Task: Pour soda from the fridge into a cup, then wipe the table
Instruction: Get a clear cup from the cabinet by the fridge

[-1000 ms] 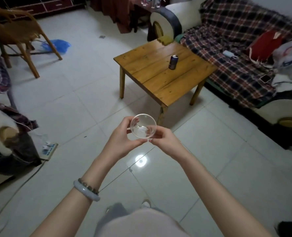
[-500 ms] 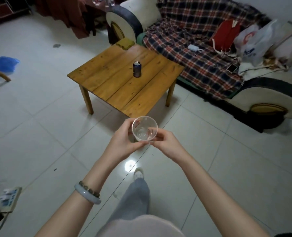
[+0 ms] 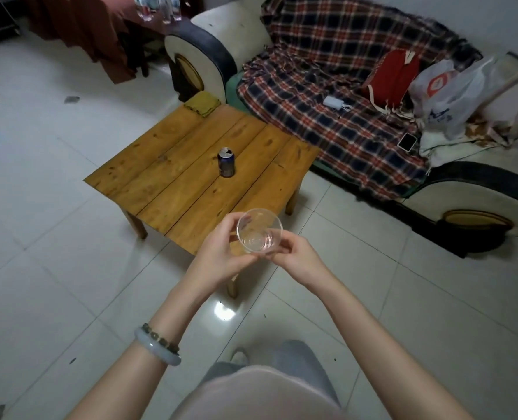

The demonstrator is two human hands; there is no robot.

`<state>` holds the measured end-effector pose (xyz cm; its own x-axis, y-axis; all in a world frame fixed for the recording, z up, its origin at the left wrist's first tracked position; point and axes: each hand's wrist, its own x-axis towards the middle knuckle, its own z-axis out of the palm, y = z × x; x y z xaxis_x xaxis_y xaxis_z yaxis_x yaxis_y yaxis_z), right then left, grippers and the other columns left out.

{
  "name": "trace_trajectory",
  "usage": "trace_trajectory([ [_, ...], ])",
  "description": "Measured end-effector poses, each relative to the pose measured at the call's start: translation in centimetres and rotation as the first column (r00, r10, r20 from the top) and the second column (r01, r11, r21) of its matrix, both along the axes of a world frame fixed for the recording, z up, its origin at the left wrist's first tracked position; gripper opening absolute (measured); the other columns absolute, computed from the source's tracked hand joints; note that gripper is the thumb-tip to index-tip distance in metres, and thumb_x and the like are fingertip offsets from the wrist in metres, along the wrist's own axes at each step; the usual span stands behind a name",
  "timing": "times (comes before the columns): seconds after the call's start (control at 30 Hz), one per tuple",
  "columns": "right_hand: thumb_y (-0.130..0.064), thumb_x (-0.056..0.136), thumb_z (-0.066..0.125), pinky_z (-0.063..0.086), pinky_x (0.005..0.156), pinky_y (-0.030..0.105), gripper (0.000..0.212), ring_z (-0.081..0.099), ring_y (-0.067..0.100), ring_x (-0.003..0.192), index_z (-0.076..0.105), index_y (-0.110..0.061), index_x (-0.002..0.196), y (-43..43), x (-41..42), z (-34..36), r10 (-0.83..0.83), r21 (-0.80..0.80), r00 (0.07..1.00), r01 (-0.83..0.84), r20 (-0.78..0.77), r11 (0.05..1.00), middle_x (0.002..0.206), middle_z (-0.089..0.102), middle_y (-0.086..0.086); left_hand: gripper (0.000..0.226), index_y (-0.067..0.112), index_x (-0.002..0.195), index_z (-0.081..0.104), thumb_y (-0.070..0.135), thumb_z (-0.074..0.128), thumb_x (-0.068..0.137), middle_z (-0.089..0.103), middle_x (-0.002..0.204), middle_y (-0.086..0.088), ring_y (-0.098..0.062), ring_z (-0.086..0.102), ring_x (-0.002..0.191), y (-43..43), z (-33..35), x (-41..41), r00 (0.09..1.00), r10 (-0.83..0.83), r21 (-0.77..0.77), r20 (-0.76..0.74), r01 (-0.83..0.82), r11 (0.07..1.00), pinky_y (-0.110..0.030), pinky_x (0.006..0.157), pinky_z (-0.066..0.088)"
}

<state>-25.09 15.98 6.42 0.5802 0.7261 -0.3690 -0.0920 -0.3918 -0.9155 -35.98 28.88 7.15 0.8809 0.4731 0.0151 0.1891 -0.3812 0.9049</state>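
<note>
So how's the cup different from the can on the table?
The cup is clear and looks empty; the can is dark blue and opaque, its contents hidden. The cup is held in the air by the left hand and right hand; the can stands free on the table. The cup's mouth is fully open; the can seems to have only a small opening. Both are upright.

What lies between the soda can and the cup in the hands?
Only bare planks of the table separate soda can and cup, as the head view shows.
</note>
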Motion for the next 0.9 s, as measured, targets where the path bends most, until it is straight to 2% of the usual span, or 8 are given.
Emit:
trace_trajectory([
  [0.07,0.013,0.082,0.055,0.047,0.072,0.008,0.039,0.064,-0.007,0.085,0.06,-0.013,0.11,1.2,2.2,-0.2,0.022,-0.004,1.0,-0.022,-0.001,1.0,0.097,0.067,-0.004,0.065,0.031,0.118,0.047,0.033,0.084,0.064,0.053,0.115,0.024,0.007,0.052,0.106,1.1,-0.1,1.9,1.0,0.015,-0.004,-0.011,-0.015,1.0,-0.006,0.082,0.042],
  [0.23,0.007,0.084,0.057,0.047,0.07,0.006,0.041,0.061,-0.009,0.088,0.057,-0.012,0.121,3.8,8.1,-1.0,0.092,-0.043,0.996,-0.091,0.005,0.995,0.103,0.065,-0.005,0.064,0.031,0.117,0.046,0.031,0.083,0.065,0.052,0.114,0.024,0.013,0.049,0.104,2.9,-0.8,7.0,0.998,0.067,-0.007,-0.016,-0.067,0.998,-0.002,0.08,0.039],
  [0.37,0.004,0.084,0.057,0.048,0.077,0.013,0.045,0.06,0.002,0.099,0.055,-0.01,0.126,5.5,14.4,-2.2,0.169,-0.069,0.985,-0.167,0.018,0.983,0.111,0.065,0.001,0.063,0.032,0.116,0.046,0.034,0.083,0.065,0.052,0.112,0.027,0.017,0.048,0.103,3.7,-1.6,12.4,0.99,0.14,-0.019,-0.028,-0.14,0.99,-0.002,0.08,0.039],
  [0.5,0.002,0.085,0.058,0.046,0.072,0.011,0.04,0.06,0.001,0.096,0.057,-0.011,0.123,7.0,21.7,-2.7,0.264,-0.089,0.964,-0.261,0.017,0.961,0.11,0.065,0.0,0.065,0.031,0.118,0.047,0.039,0.081,0.063,0.053,0.114,0.026,0.011,0.051,0.106,3.7,-2.2,18.7,0.969,0.244,-0.044,-0.038,-0.245,0.968,-0.009,0.083,0.044],
  [0.6,0.002,0.085,0.058,0.045,0.067,0.007,0.039,0.06,-0.004,0.089,0.058,-0.012,0.121,8.2,27.0,-2.5,0.334,-0.097,0.942,-0.331,0.02,0.939,0.102,0.064,-0.006,0.064,0.029,0.118,0.048,0.035,0.083,0.064,0.056,0.116,0.021,0.007,0.052,0.107,3.8,-2.3,23.4,0.943,0.331,-0.048,-0.044,-0.333,0.942,-0.015,0.086,0.045],
  [0.77,0.002,0.085,0.058,0.046,0.072,0.01,0.04,0.062,-0.001,0.094,0.057,-0.011,0.122,10.1,34.2,-2.3,0.429,-0.09,0.903,-0.427,0.005,0.9,0.106,0.066,-0.002,0.063,0.027,0.117,0.049,0.026,0.085,0.065,0.053,0.113,0.025,0.016,0.05,0.104,4.2,-2.0,29.9,0.902,0.43,-0.059,-0.044,-0.432,0.9,-0.007,0.085,0.042],
  [0.9,0.008,0.083,0.057,0.044,0.068,0.006,0.034,0.061,-0.01,0.079,0.06,-0.006,0.114,12.2,38.0,-2.9,0.479,-0.093,0.878,-0.477,0.004,0.874,0.096,0.066,-0.002,0.064,0.026,0.118,0.05,0.027,0.085,0.064,0.054,0.113,0.025,0.016,0.049,0.105,5.1,-2.1,33.1,0.861,0.503,-0.066,-0.07,-0.507,0.859,-0.006,0.085,0.041],
])
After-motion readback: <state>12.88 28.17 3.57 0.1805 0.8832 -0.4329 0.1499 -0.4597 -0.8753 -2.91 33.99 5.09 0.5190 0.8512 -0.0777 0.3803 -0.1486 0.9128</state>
